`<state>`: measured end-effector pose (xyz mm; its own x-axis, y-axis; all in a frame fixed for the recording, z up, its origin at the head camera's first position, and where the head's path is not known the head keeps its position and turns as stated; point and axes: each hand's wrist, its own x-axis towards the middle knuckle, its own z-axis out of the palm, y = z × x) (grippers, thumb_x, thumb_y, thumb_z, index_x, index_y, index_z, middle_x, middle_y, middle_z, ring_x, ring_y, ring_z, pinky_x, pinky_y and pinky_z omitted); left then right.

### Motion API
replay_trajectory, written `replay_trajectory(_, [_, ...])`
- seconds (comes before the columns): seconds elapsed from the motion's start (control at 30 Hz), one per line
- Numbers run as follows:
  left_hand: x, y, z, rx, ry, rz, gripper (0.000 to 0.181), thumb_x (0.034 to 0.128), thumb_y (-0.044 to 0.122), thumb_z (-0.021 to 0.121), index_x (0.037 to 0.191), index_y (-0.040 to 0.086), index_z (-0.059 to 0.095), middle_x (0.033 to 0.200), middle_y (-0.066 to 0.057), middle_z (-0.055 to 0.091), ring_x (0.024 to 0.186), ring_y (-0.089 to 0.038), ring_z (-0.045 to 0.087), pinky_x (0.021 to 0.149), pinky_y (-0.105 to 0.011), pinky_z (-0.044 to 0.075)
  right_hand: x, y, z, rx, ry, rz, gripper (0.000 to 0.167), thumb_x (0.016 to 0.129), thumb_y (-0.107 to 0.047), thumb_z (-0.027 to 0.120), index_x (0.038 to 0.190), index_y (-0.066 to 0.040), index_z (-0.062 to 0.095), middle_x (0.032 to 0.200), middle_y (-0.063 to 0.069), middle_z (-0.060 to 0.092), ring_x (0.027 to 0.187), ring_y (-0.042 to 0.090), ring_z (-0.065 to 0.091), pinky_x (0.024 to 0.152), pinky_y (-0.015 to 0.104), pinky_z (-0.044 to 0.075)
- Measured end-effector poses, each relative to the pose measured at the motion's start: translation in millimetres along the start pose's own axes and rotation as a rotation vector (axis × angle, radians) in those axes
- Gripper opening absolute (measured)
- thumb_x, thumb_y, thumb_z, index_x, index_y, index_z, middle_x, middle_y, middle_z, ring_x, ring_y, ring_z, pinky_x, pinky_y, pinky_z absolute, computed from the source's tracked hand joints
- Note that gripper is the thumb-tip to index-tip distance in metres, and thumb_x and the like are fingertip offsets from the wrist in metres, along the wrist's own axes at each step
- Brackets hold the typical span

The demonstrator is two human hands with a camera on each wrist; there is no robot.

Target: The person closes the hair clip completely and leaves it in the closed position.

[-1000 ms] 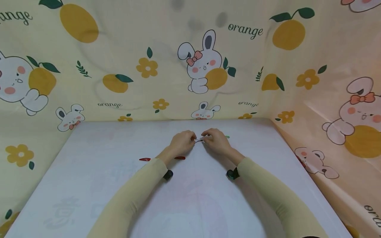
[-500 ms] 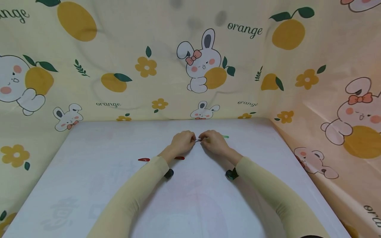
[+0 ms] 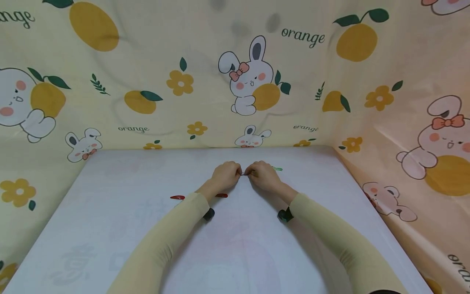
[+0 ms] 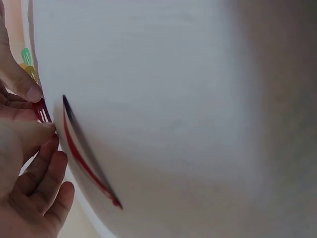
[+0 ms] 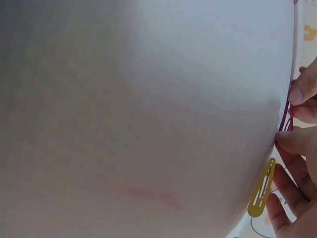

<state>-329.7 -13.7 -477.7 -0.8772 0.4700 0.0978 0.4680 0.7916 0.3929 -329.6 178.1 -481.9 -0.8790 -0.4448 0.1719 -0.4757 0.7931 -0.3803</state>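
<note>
A dark red snap hair clip [image 4: 42,111] is held between both hands near the far part of the table. My left hand [image 3: 226,174] pinches one end of it with thumb and fingertips. My right hand [image 3: 263,174] pinches the other end, so the fingertips nearly meet in the head view. There, fingers hide most of the clip; the right wrist view shows its slim open loop [image 5: 286,118]. A yellow snap hair clip [image 5: 262,188] lies just by the right hand's fingers. Behind that hand, a green hair clip [image 3: 278,168] is partly visible.
Two red hair clips lie near the left forearm: one clip [image 3: 178,197] to its left, another clip [image 3: 222,195] to its right. The white table [image 3: 242,245] ends at a printed cloth backdrop [image 3: 205,61] behind and at the right.
My right hand has shifted slightly left, and its lifted fingers have come down onto the red hair clip. Less of that clip shows between the hands. The left hand has barely moved.
</note>
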Motion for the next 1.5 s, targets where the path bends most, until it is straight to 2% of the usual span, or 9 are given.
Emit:
replay_trajectory(0.3, [-2.4,-0.5,-2.6,-0.047,-0.016,-0.007,0.011,0.1000,0.009,0.067,0.105,0.007,0.077,0.101,-0.007,0.070,0.094,-0.021,0.065,0.082,-0.037,0.056,-1.0,-2,1,0.040,0.033,0.028,0.014,0.094,-0.004,0.072,0.103,-0.010,0.081,0.105,0.005,0.077,0.106,0.029,0.067,0.095,0.046,0.053])
replay_trajectory(0.57, [-6.5,0.4,-4.8,-0.103,0.012,-0.009,0.015,0.1007,0.010,0.066,0.110,0.005,0.076,0.107,-0.009,0.073,0.101,-0.023,0.068,0.086,-0.040,0.057,-6.7,-6,-5,0.114,0.084,0.028,0.015,0.095,-0.001,0.071,0.104,-0.007,0.080,0.106,0.008,0.077,0.106,0.030,0.067,0.096,0.048,0.052])
replay_trajectory(0.7, [-11.1,3.8,-10.6,-0.154,0.053,-0.014,0.016,0.1017,0.011,0.065,0.111,0.006,0.076,0.107,-0.007,0.073,0.097,-0.021,0.069,0.082,-0.038,0.057,-8.5,-9,-7,0.148,0.121,0.032,0.016,0.096,-0.002,0.070,0.107,-0.008,0.080,0.107,0.008,0.077,0.108,0.030,0.067,0.097,0.048,0.052])
replay_trajectory(0.83, [-14.6,7.7,-18.2,-0.202,0.105,-0.025,0.015,0.1022,0.013,0.065,0.110,0.007,0.076,0.105,-0.005,0.073,0.093,-0.018,0.067,0.080,-0.035,0.057,-11.3,-12,-11,0.191,0.190,0.021,0.016,0.097,-0.002,0.069,0.108,-0.008,0.080,0.107,0.008,0.077,0.107,0.029,0.066,0.094,0.048,0.052])
replay_trajectory(1.1, [-23.4,17.2,-35.6,-0.252,0.176,-0.006,0.013,0.1012,0.012,0.067,0.108,0.007,0.077,0.103,-0.005,0.071,0.094,-0.019,0.067,0.081,-0.035,0.056,-18.3,-21,-20,0.254,0.337,-0.064,0.011,0.095,-0.004,0.073,0.104,-0.007,0.079,0.100,0.007,0.077,0.094,0.026,0.068,0.083,0.047,0.054])
replay_trajectory(1.5, [-49.1,26.2,-50.3,-0.248,0.296,0.077,0.011,0.1024,0.010,0.066,0.108,0.007,0.075,0.104,-0.005,0.070,0.097,-0.021,0.066,0.084,-0.039,0.055,-34.1,-44,-29,0.357,0.410,-0.083,0.012,0.097,-0.007,0.073,0.108,-0.006,0.079,0.100,0.007,0.078,0.094,0.025,0.070,0.081,0.046,0.057])
